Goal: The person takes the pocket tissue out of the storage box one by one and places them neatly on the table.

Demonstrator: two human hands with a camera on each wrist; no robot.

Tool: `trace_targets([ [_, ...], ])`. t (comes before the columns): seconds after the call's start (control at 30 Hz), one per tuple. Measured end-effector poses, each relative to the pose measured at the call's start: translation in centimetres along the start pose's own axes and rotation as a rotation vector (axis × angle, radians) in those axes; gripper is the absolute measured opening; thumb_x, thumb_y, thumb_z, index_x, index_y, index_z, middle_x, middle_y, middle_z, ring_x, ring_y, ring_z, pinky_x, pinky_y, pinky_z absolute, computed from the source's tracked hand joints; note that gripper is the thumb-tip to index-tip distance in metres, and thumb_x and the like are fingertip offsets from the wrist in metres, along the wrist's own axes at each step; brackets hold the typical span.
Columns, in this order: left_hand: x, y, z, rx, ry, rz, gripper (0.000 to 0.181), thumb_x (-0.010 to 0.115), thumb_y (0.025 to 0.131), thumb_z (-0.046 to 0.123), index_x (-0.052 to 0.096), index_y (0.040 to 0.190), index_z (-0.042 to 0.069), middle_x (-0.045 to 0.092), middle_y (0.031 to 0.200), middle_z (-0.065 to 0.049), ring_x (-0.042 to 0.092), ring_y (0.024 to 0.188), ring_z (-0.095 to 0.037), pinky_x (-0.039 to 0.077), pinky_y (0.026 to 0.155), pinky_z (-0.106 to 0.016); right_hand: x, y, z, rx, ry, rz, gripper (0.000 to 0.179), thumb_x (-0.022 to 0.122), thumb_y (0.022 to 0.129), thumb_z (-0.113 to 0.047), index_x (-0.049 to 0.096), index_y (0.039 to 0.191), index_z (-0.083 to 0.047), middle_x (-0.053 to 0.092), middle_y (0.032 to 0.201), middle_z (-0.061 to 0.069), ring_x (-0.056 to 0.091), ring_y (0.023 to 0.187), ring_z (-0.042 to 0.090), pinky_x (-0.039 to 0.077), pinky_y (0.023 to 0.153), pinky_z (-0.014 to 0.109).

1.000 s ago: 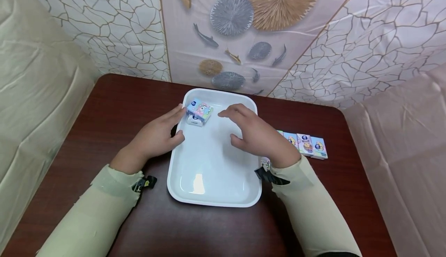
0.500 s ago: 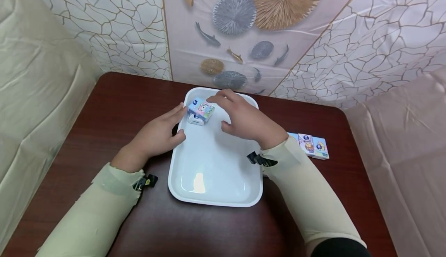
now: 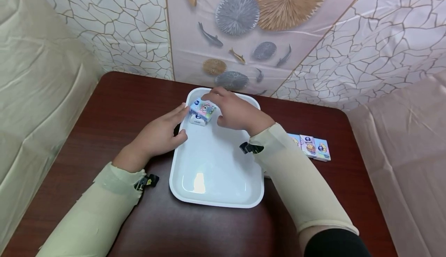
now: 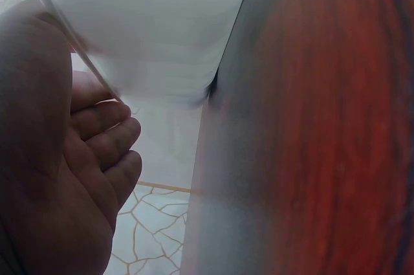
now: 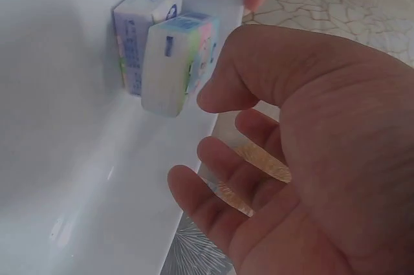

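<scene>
Two small printed packs, which look like pocket tissues, lie in the far left corner of the white tray (image 3: 216, 172). The upper pack (image 3: 203, 109) rests tilted partly on the lower pack (image 3: 198, 120). My right hand (image 3: 233, 110) hovers over the tray just right of them, fingers spread and bent a little. The right wrist view has the thumb (image 5: 226, 90) close beside the upper pack, with the other fingers apart from it. My left hand (image 3: 156, 135) rests at the tray's left rim, fingers loosely extended; the left wrist view has them along the rim's outer side.
A row of similar packs (image 3: 308, 146) lies on the dark wooden table (image 3: 139, 94) right of the tray, partly hidden by the right forearm. Patterned cloth (image 3: 136, 28) hangs behind the table's far edge.
My right hand has moved left and away from me across the tray, up to the two packs. The left hand keeps its place at the rim.
</scene>
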State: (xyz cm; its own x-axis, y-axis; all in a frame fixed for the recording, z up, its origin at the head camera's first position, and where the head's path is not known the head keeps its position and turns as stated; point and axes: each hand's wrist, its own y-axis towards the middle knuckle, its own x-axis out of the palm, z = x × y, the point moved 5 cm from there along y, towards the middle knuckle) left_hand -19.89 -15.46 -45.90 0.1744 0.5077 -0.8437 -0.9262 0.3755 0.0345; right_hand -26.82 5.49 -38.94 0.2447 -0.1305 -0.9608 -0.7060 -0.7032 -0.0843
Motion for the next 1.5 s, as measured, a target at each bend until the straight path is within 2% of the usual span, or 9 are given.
trace_targets([
  [0.27,0.2,0.0,0.0,0.004,-0.003,0.002,0.077,0.058,0.1,0.04,0.026,0.168,0.022,0.019,0.176,0.001,0.037,0.157,-0.022,0.046,0.117,-0.051,0.6,1.3,0.0,0.055,-0.061,-0.052,0.081,0.073,0.088,-0.002,0.044,0.159,-0.027,0.044,0.157,0.002,0.051,0.136,0.026,0.053,0.108,0.04],
  [0.57,0.3,0.0,0.0,0.015,0.0,0.012,0.077,0.059,0.1,0.039,0.027,0.168,0.022,0.021,0.176,0.001,0.039,0.156,-0.021,0.048,0.116,-0.05,2.0,2.6,0.2,0.075,-0.065,-0.103,0.09,0.081,0.086,-0.004,0.039,0.163,-0.025,0.04,0.161,0.003,0.052,0.139,0.023,0.051,0.112,0.038],
  [0.77,0.1,0.1,0.1,0.024,-0.002,0.025,0.075,0.058,0.1,0.037,0.029,0.167,0.022,0.022,0.175,0.001,0.04,0.155,-0.021,0.048,0.115,-0.049,2.3,3.2,-0.2,0.055,-0.056,-0.11,0.09,0.083,0.088,-0.01,0.037,0.164,-0.022,0.036,0.165,0.007,0.047,0.146,0.026,0.045,0.118,0.04],
  [1.1,0.0,0.0,0.1,0.02,-0.004,0.028,0.075,0.058,0.1,0.038,0.029,0.167,0.022,0.022,0.176,0.001,0.041,0.154,-0.021,0.049,0.114,-0.049,2.6,3.6,-0.6,0.069,-0.047,-0.141,0.09,0.083,0.089,-0.013,0.036,0.165,-0.02,0.037,0.165,0.007,0.05,0.142,0.023,0.047,0.116,0.038],
  [1.5,-0.1,-0.1,0.0,0.011,0.005,0.021,0.076,0.059,0.099,0.036,0.028,0.168,0.023,0.022,0.176,0.0,0.039,0.156,-0.021,0.047,0.116,-0.048,2.9,3.8,-0.5,0.095,-0.055,-0.149,0.087,0.085,0.086,-0.015,0.041,0.16,-0.015,0.038,0.165,0.003,0.049,0.141,0.02,0.043,0.12,0.036],
])
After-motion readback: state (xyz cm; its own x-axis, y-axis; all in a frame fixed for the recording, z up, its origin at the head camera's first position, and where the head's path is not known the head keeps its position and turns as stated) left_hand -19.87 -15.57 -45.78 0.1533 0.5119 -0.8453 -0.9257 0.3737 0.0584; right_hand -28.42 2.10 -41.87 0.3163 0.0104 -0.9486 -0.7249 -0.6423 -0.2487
